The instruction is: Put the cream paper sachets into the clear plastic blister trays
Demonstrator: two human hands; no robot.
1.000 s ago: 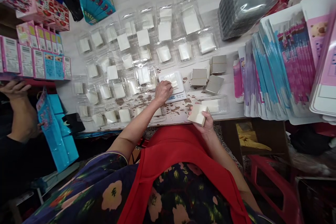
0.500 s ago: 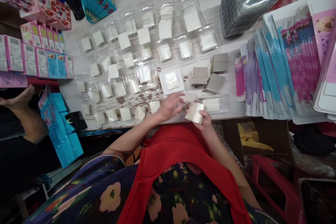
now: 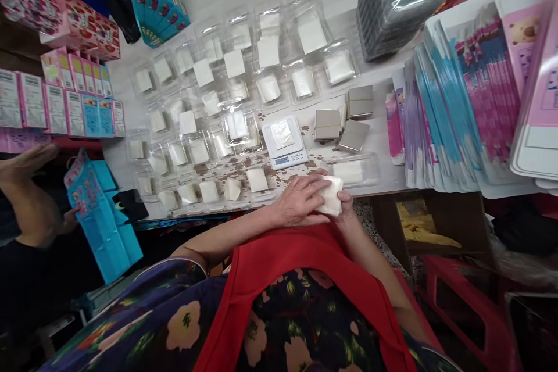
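Observation:
My right hand (image 3: 346, 204) is wrapped round a stack of cream-white sheets (image 3: 332, 196) at the table's front edge. Over the left side of that stack lies my left hand (image 3: 300, 200), its fingers apart and touching the top sheet. Just beyond my hands, a small white digital scale (image 3: 290, 160) with a lit display bears a flat white packet (image 3: 282, 133). Right of the scale are banded grey square stacks (image 3: 328, 125). A clear plastic tray (image 3: 370, 170) with white sheets in it lies beside my right hand.
Rows of clear trays (image 3: 204, 29) with white sheets cover the table's left and middle. A tall stack of plastic trays (image 3: 379, 17) and colourful cards (image 3: 462, 104) stand right. Boxes (image 3: 58, 107) and another person's arm (image 3: 32, 203) are at left.
My left hand has moved from near the scale down and right onto the stack. The scale's display now shows. The stack has turned slightly in my right hand. The other person's arm has shifted.

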